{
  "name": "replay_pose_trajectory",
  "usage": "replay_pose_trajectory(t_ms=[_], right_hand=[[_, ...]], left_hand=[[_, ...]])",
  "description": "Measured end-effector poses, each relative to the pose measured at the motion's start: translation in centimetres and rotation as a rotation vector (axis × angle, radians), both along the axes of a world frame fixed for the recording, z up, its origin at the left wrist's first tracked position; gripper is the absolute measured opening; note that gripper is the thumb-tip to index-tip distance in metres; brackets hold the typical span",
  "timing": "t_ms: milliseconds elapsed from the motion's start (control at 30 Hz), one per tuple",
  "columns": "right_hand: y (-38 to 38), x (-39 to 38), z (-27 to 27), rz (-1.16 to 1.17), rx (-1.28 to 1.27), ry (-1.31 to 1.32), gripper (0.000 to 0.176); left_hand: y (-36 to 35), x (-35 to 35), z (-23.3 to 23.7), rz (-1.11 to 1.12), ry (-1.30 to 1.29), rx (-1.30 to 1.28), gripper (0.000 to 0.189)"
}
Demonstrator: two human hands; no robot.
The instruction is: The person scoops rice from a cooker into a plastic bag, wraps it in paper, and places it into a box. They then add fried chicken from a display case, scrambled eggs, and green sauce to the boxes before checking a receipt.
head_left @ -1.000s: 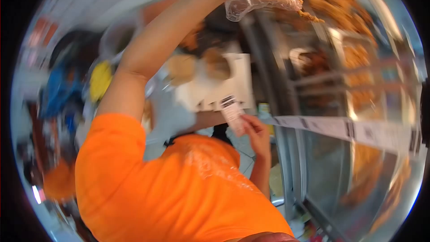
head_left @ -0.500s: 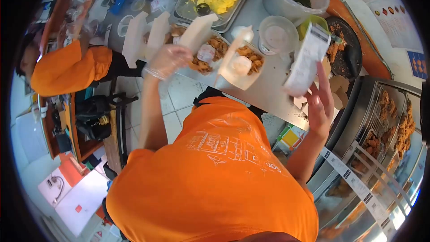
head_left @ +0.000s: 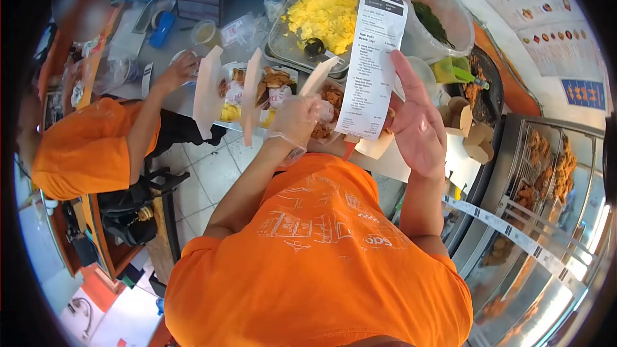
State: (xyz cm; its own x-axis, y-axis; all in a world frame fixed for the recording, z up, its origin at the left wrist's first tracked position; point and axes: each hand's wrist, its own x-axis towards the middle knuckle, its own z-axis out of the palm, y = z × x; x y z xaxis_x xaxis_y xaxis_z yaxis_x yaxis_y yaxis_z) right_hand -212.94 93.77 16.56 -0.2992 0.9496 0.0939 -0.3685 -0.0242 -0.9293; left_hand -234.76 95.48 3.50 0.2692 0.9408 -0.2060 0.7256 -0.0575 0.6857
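Note:
A long printed receipt (head_left: 371,67) is upright in my right hand (head_left: 418,119), whose fingers press along its right edge. My left hand (head_left: 297,119), in a clear plastic glove, is closed over an open food box (head_left: 331,99) of fried pieces; what its fingers hold, if anything, is hidden. Left of it, two more open boxes hold fried pieces, yellow food and small packets; one has a raised lid (head_left: 252,97), the other a lid (head_left: 207,93) farther left. Behind the receipt, part of a pale box (head_left: 375,148) shows.
A tray of yellow food (head_left: 321,16) and a tub of greens (head_left: 434,19) stand at the back. A dark pan (head_left: 486,87), brown cartons (head_left: 457,117) and a fried-food display case (head_left: 536,167) are on the right. A co-worker (head_left: 96,144) in orange reaches over the counter at left.
The receipt and my right hand have moved left and now face the view more squarely. My left hand has moved right and down. The co-worker's arm now reaches toward the counter.

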Motion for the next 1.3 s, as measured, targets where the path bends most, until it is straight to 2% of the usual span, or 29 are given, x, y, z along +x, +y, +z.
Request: replay_pose_trajectory(t_ms=[33,67,133,167,233,267,300,367,500,567,667,800,867,933,1000,1100,1233,1300], right_hand=[[0.1,0.0,-0.1,0.027,0.013,-0.016,0.095],[0.4,-0.1,-0.1,0.056,0.028,-0.028,0.097],[0.5,-0.7,0.1,0.098,0.028,-0.023,0.097],[0.4,-0.9,0.2,0.115,0.018,-0.022,0.098],[0.0,-1.5,0.5,0.148,0.010,0.006,0.099],[-0.1,-1.6,0.7,0.161,0.004,0.022,0.099],[-0.3,-1.7,0.8,0.174,0.001,0.030,0.099],[-0.6,-1.8,0.8,0.218,-0.011,0.003,0.099],[-1.0,-2.3,0.5,0.330,-0.038,0.003,0.097],[-1.0,-3.4,0.4,0.369,-0.061,0.006,0.095],[-1.3,-6.0,1.1,0.281,-0.024,-0.075,0.105],[-0.6,-8.9,1.5,0.238,-0.003,-0.103,0.106],[0.4,-9.9,1.4,0.394,-0.014,-0.085,0.091],[0.6,-12.2,0.8,0.348,-0.006,-0.064,0.090],[1.1,-14.4,0.6,0.316,0.012,-0.041,0.090],[1.6,-18.2,0.5,0.257,-0.020,-0.036,0.090],[2.3,-21.4,0.5,0.181,-0.028,-0.052,0.089],[2.4,-22.6,0.5,0.145,-0.031,-0.066,0.089]], left_hand=[[0.4,-0.3,2.0,-0.032,-0.124,-0.042,0.034],[0.3,-0.5,2.2,-0.010,-0.119,-0.030,0.034],[-0.2,-0.7,2.6,0.284,-1.019,-0.205,0.046],[-0.1,-0.8,3.4,0.303,-1.012,-0.190,0.046],[0.3,-1.0,6.4,0.447,-1.357,-0.340,0.061],[0.4,-0.8,7.4,0.370,-1.434,-0.301,0.068],[0.4,-0.9,7.5,0.384,-1.429,-0.292,0.068],[0.8,-1.3,7.3,0.348,-1.609,-0.361,0.074],[1.0,-0.6,10.6,0.305,-1.663,-0.274,0.079],[1.2,-0.7,12.3,0.240,-1.666,-0.341,0.105],[1.6,-2.4,12.7,0.163,-1.686,-0.258,0.101],[2.3,-5.2,13.1,0.124,-1.712,-0.264,0.094],[2.9,-7.0,13.4,0.124,-1.720,-0.303,0.092],[3.7,-8.9,13.8,0.114,-1.723,-0.328,0.090],[4.2,-10.9,14.2,0.155,-1.568,-0.311,0.086],[5.9,-14.6,13.5,0.132,-1.529,-0.377,0.084],[7.7,-17.2,13.7,0.142,-1.512,-0.459,0.083],[8.4,-18.3,13.9,0.045,-1.602,-0.525,0.082]])
